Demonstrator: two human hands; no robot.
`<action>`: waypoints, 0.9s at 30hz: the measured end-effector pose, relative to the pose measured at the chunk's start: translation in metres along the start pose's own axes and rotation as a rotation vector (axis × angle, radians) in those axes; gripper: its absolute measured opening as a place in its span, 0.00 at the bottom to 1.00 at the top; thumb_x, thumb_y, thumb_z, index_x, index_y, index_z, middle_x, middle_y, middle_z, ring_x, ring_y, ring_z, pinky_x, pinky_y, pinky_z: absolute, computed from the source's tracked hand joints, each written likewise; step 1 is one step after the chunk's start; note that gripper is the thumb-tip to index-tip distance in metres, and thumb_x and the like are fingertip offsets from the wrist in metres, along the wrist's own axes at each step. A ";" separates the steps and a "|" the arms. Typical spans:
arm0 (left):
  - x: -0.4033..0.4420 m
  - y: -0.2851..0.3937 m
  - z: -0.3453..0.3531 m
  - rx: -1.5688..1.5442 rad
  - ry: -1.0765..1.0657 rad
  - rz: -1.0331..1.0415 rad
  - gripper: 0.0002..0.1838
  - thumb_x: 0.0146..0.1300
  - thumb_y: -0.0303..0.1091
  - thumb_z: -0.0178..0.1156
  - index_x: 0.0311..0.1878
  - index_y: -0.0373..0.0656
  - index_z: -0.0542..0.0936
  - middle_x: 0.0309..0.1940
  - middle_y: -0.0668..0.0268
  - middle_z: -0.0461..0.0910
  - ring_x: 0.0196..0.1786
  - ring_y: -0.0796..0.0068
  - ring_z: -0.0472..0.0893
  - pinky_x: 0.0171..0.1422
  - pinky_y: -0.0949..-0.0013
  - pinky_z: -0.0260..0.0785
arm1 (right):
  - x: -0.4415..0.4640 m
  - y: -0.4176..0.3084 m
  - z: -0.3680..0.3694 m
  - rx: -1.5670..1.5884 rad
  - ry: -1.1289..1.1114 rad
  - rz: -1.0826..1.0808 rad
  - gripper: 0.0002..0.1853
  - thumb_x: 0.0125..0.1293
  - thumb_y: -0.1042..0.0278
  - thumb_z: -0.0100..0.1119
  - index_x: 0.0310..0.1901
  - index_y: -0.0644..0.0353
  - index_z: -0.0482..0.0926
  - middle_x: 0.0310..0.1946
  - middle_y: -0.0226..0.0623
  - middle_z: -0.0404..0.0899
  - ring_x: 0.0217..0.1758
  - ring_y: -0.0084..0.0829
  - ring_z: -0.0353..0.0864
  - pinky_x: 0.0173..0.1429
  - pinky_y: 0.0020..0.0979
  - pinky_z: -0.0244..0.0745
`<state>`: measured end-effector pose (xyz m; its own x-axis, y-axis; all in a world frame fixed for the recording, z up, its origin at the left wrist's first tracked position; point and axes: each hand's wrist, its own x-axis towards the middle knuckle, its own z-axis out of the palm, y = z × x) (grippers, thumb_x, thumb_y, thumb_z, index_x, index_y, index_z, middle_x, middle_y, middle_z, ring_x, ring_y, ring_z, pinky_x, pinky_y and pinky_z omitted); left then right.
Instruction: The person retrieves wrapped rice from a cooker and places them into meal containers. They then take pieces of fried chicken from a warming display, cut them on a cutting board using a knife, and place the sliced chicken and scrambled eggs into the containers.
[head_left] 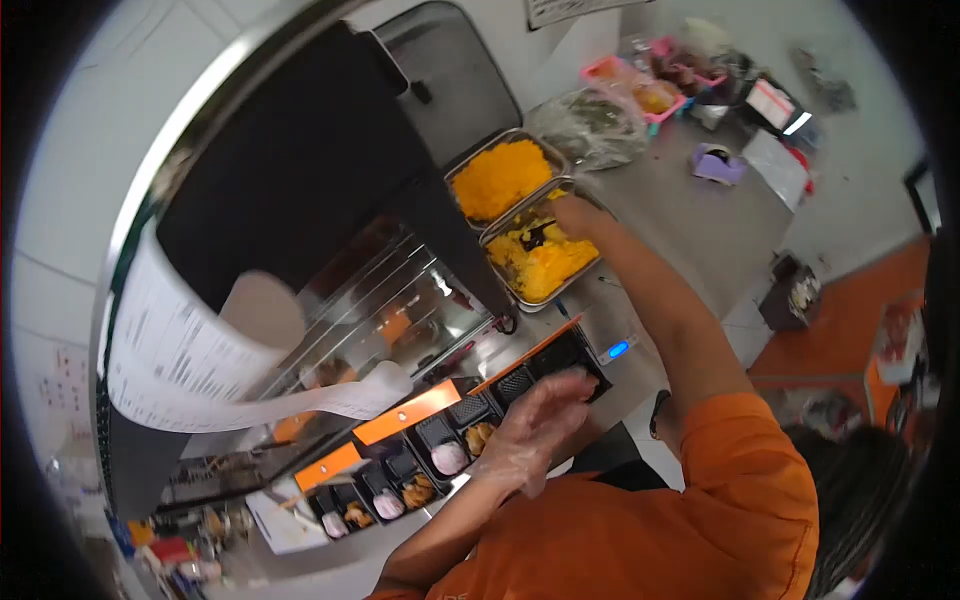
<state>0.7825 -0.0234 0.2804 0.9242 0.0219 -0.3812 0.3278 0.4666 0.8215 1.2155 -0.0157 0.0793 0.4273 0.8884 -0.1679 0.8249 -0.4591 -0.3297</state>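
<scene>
My right hand (578,215) reaches into a metal tray (528,303) of yellow food (555,268); its fingertips are blurred, so their grip is unclear. A black object (537,236) lies in that food beside the fingers. Next to this tray is another metal tray (462,168) filled with orange-yellow shreds (503,178). My left hand (545,415), in a clear plastic glove, is open with nothing visible in it, over a row of black compartment boxes (435,430). Some boxes hold pale round items (449,458) and browned pieces (417,490).
Curled printed paper (180,350) hangs at the left near a black machine (290,180). Plastic bags (600,130), a pink basket (655,95) and a purple holder (717,165) stand farther back on the metal counter (690,235). A blue-lit device (619,349) lies near the boxes.
</scene>
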 end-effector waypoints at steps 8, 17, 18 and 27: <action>0.164 -0.019 0.056 0.013 0.309 -0.118 0.34 0.75 0.45 0.64 0.79 0.49 0.65 0.73 0.61 0.74 0.68 0.65 0.76 0.71 0.61 0.69 | 0.075 0.041 -0.008 0.040 -0.405 -0.328 0.15 0.70 0.60 0.68 0.53 0.58 0.86 0.47 0.49 0.87 0.51 0.54 0.85 0.55 0.49 0.78; 0.269 -0.069 0.028 -0.301 0.789 -0.503 0.28 0.74 0.53 0.54 0.67 0.45 0.80 0.63 0.56 0.81 0.61 0.61 0.81 0.62 0.58 0.75 | -0.043 -0.067 -0.010 -0.324 -0.099 -0.610 0.11 0.66 0.72 0.55 0.44 0.69 0.83 0.37 0.56 0.86 0.43 0.54 0.89 0.45 0.50 0.85; 0.291 -0.092 0.014 -0.314 0.875 -0.558 0.24 0.74 0.49 0.56 0.65 0.47 0.81 0.59 0.55 0.83 0.59 0.61 0.83 0.59 0.57 0.76 | -0.046 -0.069 -0.001 -0.302 -0.124 -0.622 0.12 0.66 0.73 0.55 0.44 0.70 0.83 0.37 0.55 0.86 0.43 0.54 0.89 0.45 0.49 0.86; 0.309 -0.117 0.010 -0.520 0.965 -0.414 0.19 0.70 0.43 0.60 0.60 0.48 0.84 0.50 0.55 0.86 0.49 0.61 0.86 0.52 0.55 0.78 | -0.019 -0.093 0.012 -0.238 -0.473 -0.708 0.09 0.64 0.72 0.60 0.39 0.69 0.84 0.38 0.59 0.85 0.43 0.57 0.88 0.46 0.51 0.83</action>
<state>1.0317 -0.0804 0.0713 0.1611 0.3411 -0.9261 0.2427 0.8959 0.3722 1.1264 0.0096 0.1019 -0.3672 0.8481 -0.3821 0.9156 0.2573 -0.3089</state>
